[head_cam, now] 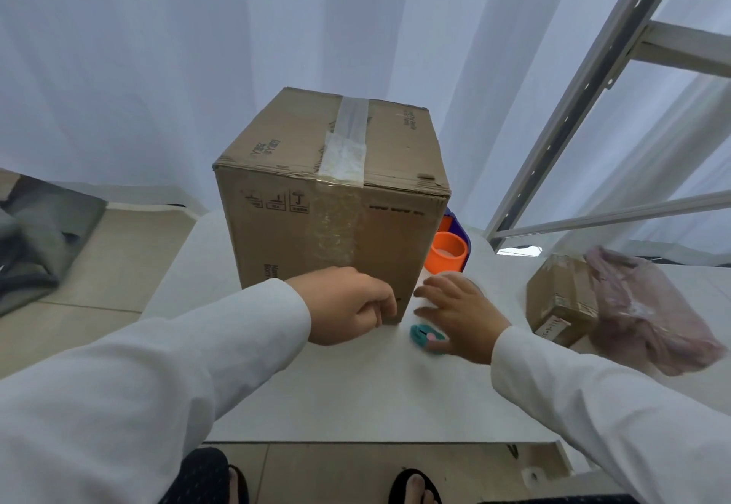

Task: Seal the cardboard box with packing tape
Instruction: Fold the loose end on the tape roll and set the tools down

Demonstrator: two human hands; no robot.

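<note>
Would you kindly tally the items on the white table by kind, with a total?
Cardboard boxes: 2, the large taped box and a small box
Tape rolls: 1, orange-cored tape roll
Teal cutters: 1, teal cutter
Pink plastic bags: 1, pink bag
Total: 5

Upright taped cardboard box (336, 202), orange tape roll (448, 255) beside

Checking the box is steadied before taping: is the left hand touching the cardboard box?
Touching. The head view shows the left hand pressed against the lower front face of the cardboard box, fingers curled at its near corner.
</note>
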